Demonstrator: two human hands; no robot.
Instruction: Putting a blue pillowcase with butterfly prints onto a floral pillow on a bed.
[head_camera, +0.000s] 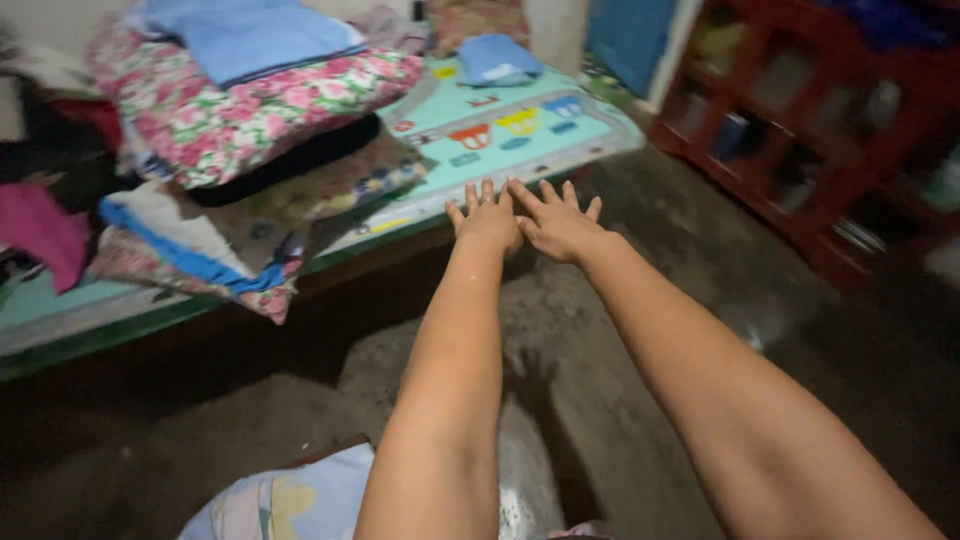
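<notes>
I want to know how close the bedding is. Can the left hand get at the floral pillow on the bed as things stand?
Probably yes. The left hand is open, empty, stretched toward the bed edge; the floral pillow lies further left, nothing between them, though it seems a stretch beyond the fingertips.

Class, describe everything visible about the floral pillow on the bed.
The floral pillow is plump and soft-looking, its white fabric printed with pink roses and green leaves. It lies tilted on top of a heap of folded bedding, with a folded blue cloth resting on it. Neither hand touches it.
</notes>
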